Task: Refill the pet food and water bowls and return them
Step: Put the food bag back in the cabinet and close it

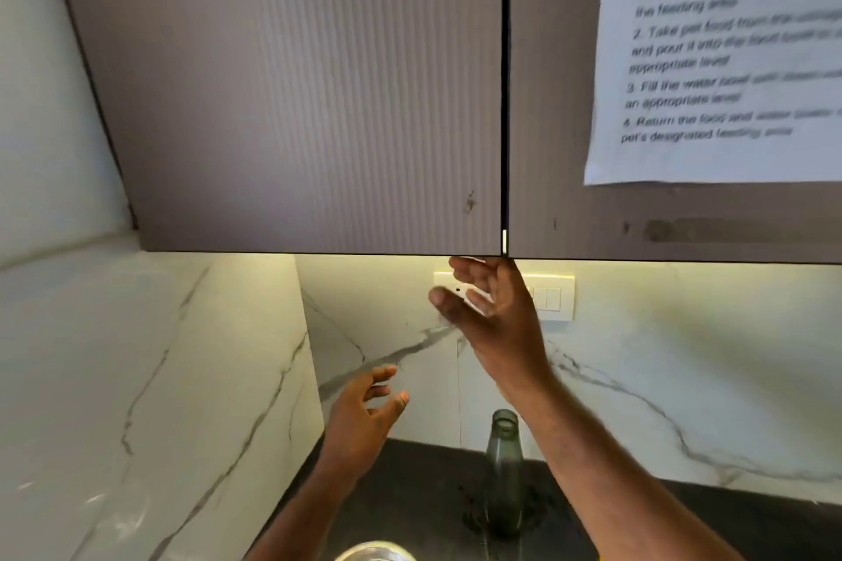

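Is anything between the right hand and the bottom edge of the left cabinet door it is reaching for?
Nothing visible. The right hand is open with fingertips right at the bottom edge of the left cabinet door, beside the gap between doors. The bottle stands lower, on the counter.

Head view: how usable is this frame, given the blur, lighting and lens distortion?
Head view: motion blur smears the instruction sheet, so only parts of its text are readable; warm under-cabinet light washes the marble backsplash yellow; wide-angle distortion tilts the cabinet door edges; the right hand at the door's lower corner and the empty left hand are fairly sharp; the glass bottle is dim.
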A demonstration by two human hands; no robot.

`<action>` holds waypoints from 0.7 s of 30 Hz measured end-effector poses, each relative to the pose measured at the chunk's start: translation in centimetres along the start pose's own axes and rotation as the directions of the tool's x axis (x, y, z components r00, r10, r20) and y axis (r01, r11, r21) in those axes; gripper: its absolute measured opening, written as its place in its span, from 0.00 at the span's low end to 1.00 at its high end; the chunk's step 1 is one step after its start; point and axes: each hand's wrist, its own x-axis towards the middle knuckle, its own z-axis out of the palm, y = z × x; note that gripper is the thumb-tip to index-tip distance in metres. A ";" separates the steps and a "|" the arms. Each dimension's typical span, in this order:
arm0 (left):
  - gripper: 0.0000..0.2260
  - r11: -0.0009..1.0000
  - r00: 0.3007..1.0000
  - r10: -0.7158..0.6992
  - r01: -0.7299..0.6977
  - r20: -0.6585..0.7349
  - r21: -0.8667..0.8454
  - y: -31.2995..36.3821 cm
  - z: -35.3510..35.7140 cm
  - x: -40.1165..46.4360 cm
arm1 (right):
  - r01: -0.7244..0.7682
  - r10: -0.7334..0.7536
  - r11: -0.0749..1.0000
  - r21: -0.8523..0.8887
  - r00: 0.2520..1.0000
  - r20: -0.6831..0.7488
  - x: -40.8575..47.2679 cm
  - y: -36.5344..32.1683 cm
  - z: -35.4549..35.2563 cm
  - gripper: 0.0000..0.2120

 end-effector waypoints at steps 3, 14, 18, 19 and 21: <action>0.18 0.997 0.992 0.079 -0.080 -0.102 -0.006 3.1 -2.7 -0.7 | -0.003 0.015 0.980 0.198 0.998 -0.061 0.4 -3.2 1.1 0.32; 0.25 0.932 0.861 0.347 -0.359 -0.372 0.038 12.5 -14.0 -4.1 | -0.163 0.275 0.859 0.486 0.946 -0.169 -3.5 -9.2 3.5 0.11; 0.30 0.885 0.823 0.462 -0.453 -0.329 0.110 13.5 -18.0 -5.0 | -0.096 0.234 0.892 0.441 0.934 -0.269 -6.7 -12.1 5.4 0.12; 0.32 0.870 0.814 0.491 -0.476 -0.310 0.129 13.7 -19.1 -5.3 | -0.078 0.221 0.901 0.428 0.930 -0.296 -7.6 -12.7 6.1 0.12; 0.34 0.843 0.798 0.538 -0.513 -0.272 0.164 13.9 -21.0 -5.8 | -0.041 0.191 0.917 0.397 0.918 -0.348 -9.2 -14.0 7.4 0.13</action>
